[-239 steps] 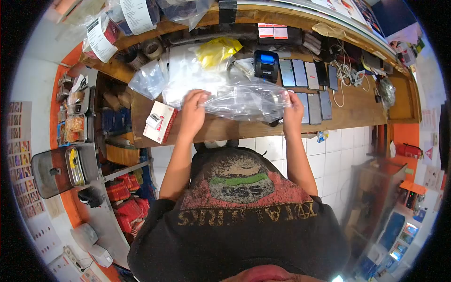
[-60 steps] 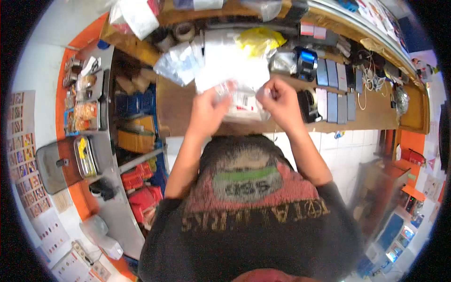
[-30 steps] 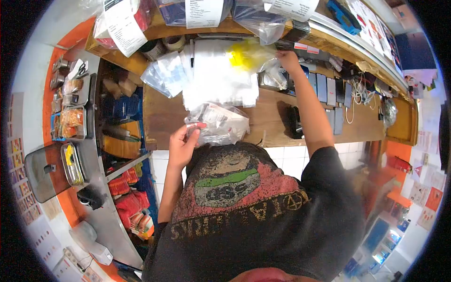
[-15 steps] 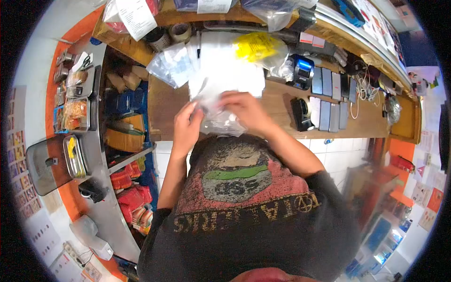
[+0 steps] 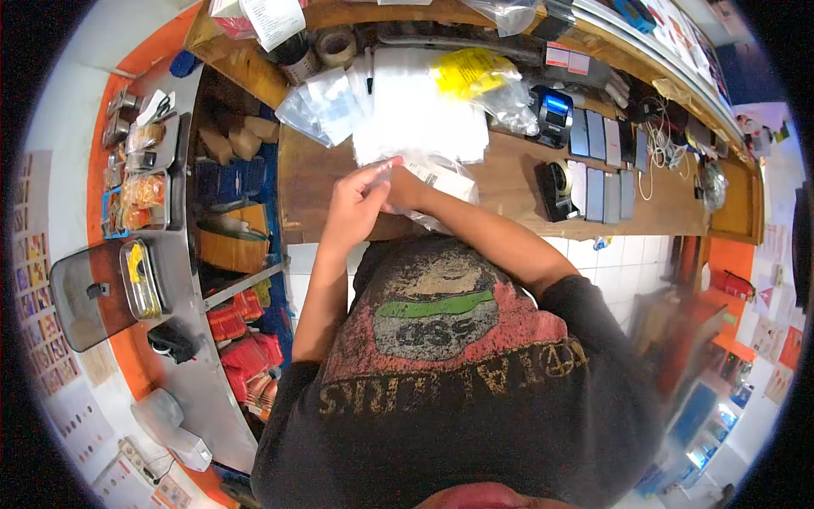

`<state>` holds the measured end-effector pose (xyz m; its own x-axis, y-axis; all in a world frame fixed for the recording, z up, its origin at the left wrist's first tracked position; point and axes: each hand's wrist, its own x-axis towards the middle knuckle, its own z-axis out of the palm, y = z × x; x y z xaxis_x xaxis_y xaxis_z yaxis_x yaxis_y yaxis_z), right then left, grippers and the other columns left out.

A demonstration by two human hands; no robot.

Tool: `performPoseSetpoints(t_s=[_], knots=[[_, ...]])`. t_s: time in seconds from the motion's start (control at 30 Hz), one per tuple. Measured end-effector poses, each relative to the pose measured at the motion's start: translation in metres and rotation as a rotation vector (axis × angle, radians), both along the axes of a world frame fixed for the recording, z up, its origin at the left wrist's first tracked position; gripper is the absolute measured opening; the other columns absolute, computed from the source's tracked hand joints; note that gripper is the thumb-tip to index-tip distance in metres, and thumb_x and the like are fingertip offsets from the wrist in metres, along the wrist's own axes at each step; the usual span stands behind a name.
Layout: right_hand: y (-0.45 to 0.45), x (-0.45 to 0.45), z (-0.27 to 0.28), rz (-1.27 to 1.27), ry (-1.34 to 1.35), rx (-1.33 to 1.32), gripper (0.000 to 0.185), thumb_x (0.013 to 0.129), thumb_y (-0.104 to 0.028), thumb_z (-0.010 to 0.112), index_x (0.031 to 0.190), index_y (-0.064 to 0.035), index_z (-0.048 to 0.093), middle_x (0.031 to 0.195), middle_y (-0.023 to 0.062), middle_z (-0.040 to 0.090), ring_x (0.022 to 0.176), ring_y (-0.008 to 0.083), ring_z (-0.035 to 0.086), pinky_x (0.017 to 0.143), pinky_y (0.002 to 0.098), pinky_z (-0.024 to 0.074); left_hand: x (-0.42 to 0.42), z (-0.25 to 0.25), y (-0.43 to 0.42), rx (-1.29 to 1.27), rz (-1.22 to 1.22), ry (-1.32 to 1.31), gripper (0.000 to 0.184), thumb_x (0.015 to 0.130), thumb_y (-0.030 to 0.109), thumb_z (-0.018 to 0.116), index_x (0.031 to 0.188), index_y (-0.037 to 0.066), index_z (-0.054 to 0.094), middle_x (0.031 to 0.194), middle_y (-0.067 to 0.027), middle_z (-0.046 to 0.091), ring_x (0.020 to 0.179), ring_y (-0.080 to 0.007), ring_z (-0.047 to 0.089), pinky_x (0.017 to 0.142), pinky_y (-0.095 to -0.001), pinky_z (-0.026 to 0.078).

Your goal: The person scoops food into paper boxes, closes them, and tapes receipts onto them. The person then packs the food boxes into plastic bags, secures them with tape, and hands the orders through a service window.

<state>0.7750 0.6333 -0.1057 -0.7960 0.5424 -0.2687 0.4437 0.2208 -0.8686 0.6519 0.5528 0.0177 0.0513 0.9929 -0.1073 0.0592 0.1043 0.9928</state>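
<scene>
A clear plastic bag point(image 5: 462, 170) with a white printed label inside or on it lies at the front of the wooden bench, close to my shirt. My left hand point(image 5: 358, 204) is closed at the bag's left edge, thumb and fingers pinched together. Right beside it, my right hand point(image 5: 405, 190) crosses over the bag and meets the left fingertips; its fingers are bent and partly hidden. Under and beyond the bag spreads a pile of white plastic sheets or bags point(image 5: 407, 110), very bright in the light.
Small clear bags point(image 5: 318, 110) and a yellow plastic bag point(image 5: 466, 75) flank the pile. To the right stand a label printer point(image 5: 553, 114), a tape dispenser point(image 5: 555, 191) and rows of phone-like slabs point(image 5: 593, 195). A metal shelf point(image 5: 208, 373) runs along the left.
My hands have come together, the right moving left to meet the left. The bag has turned so its printed label now shows. The camera view has shifted slightly.
</scene>
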Motion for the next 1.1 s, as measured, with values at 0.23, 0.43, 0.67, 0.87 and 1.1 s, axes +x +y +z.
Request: performPoseSetpoints(t_s=[0.23,0.43,0.67,0.87,1.1], knots=[[0.0,0.085,0.007,0.138,-0.363,0.358,0.062,0.075,-0.019,0.067,0.134,-0.0093,0.048,0.125,0.0213,0.057,0.113,0.0365,0.056,0.097,0.0434,0.0429,-0.014,-0.003,0.003,-0.009,0.116,-0.01,0.033,0.09,0.0,0.051,0.12,0.001,0.064,0.112,-0.0058,0.068,0.069,-0.0059,0.057,0.062,-0.0228,0.052],[-0.001,0.111,0.098,0.146,-0.734,0.241,0.054,0.076,-0.022,0.068,0.124,-0.0014,0.053,0.117,0.0235,0.059,0.112,0.0388,0.055,0.1,0.0454,0.0399,-0.001,-0.005,0.007,0.002,0.074,-0.033,0.031,0.09,0.001,0.051,0.118,0.003,0.065,0.109,-0.0056,0.068,0.068,-0.0057,0.057,0.061,-0.0229,0.051],[-0.024,0.062,0.053,-0.281,-0.499,0.443,0.029,0.079,-0.012,0.059,0.103,0.0033,0.062,0.116,0.0222,0.055,0.104,0.0378,0.058,0.086,0.0448,0.048,0.002,-0.011,0.01,-0.054,-0.03,0.087,0.033,0.092,0.001,0.052,0.122,0.004,0.062,0.111,-0.0017,0.067,0.073,-0.0041,0.054,0.063,-0.0222,0.05],[-0.017,0.073,-0.03,0.092,-0.331,0.251,0.03,0.075,-0.007,0.062,0.105,-0.0044,0.063,0.106,0.0205,0.059,0.098,0.0376,0.058,0.085,0.0452,0.0475,0.01,-0.01,0.008,-0.009,0.013,-0.006,0.031,0.09,0.002,0.054,0.119,0.004,0.065,0.087,-0.001,0.067,0.062,-0.0032,0.052,0.058,-0.0217,0.049],[-0.019,0.131,0.128,0.236,-0.784,0.31,0.03,0.08,-0.027,0.062,0.103,-0.0071,0.069,0.104,0.0171,0.067,0.102,0.0317,0.064,0.083,0.0427,0.0508,0.011,0.0,0.007,0.026,0.089,-0.019,0.031,0.09,0.0,0.052,0.119,-0.001,0.064,0.107,-0.0055,0.069,0.068,-0.0039,0.055,0.061,-0.0221,0.052]])
